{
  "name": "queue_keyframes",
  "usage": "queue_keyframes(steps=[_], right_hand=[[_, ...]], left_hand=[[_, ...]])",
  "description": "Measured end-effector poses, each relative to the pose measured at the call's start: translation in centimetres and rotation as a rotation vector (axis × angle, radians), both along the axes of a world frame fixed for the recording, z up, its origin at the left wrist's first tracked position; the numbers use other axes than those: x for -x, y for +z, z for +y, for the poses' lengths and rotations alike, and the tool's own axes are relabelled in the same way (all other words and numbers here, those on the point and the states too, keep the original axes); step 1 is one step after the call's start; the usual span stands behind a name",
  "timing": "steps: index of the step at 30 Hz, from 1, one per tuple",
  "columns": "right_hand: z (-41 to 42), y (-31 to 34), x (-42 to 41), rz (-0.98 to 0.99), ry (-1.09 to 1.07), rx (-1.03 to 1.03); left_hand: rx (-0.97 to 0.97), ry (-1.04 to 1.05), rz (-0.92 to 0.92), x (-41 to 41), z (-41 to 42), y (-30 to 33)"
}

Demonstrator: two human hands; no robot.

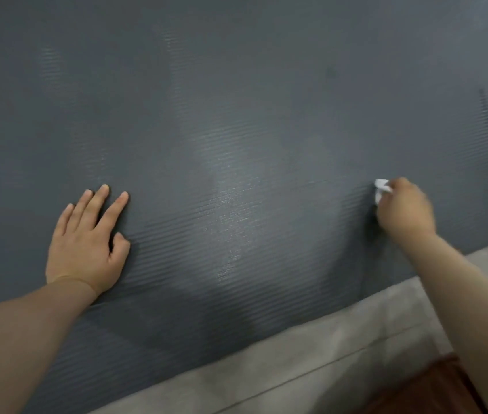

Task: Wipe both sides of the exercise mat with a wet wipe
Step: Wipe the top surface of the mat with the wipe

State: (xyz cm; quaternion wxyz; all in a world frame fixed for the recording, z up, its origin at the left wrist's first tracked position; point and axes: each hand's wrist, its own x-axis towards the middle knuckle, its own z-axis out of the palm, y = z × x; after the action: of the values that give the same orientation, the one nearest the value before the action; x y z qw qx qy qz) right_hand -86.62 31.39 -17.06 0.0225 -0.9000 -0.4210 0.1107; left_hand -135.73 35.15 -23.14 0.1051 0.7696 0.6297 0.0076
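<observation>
One grey mat (236,115) on tiled floor (311,354). Left hand (87,243) flat on it, fingers straight, slightly spread. Right hand (405,207), right side, fingers clamped on one white wipe (381,188).

1. The exercise mat (236,130) is dark grey with fine ribbed lines running across its surface. It lies flat and unrolled, filling most of the view, and its near edge runs diagonally from lower left up to the right. A paler, faintly shiny patch shows around its middle.
2. The wet wipe (381,189) is small, white and crumpled into a wad. It sits against the mat's surface toward the right side, near the mat's near edge, only partly visible.
</observation>
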Motion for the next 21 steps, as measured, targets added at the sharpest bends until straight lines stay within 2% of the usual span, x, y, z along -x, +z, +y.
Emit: queue_keyframes(steps=[2, 4, 7, 10, 11, 12, 14, 16, 19, 21], right_hand=[[-0.4, 0.1, -3.8, -0.002, -0.255, 0.032], [-0.1, -0.3, 0.0, 0.045, -0.207, -0.03], [-1.8, -2.0, 13.4, 0.186, 0.238, -0.155], [-6.2, -1.0, 27.2, 0.529, 0.865, 0.043], [-6.7, -0.7, 29.0, 0.567, 1.046, 0.11], [-6.3, -0.6, 29.1, 0.563, 1.139, 0.115], [-4.0, -1.0, 24.6, 0.487, 1.018, 0.099], [-2.5, -1.6, 16.1, 0.302, 0.73, 0.043], [-3.2, -0.6, 1.2, 0.014, 0.059, 0.017], [-5.1, 0.3, -3.7, 0.022, -0.338, 0.05]], left_hand=[[0.0, 0.002, -0.004, 0.0, 0.1, 0.1], [0.001, 0.0, -0.003, 0.0, 0.2, 0.1], [0.003, -0.004, -0.006, -0.1, 0.2, 0.1], [-0.009, -0.012, -0.005, 0.2, 0.1, -0.1], [-0.012, -0.016, -0.007, 0.2, 0.1, -0.1], [-0.016, -0.019, -0.011, 0.2, 0.2, -0.1], [-0.03, -0.021, -0.024, 0.2, 0.3, -0.1], [-0.034, -0.023, -0.031, 0.2, 0.3, -0.1], [-0.036, -0.019, -0.021, 0.1, 0.2, 0.0], [-0.035, -0.02, -0.024, 0.1, 0.4, 0.0]])
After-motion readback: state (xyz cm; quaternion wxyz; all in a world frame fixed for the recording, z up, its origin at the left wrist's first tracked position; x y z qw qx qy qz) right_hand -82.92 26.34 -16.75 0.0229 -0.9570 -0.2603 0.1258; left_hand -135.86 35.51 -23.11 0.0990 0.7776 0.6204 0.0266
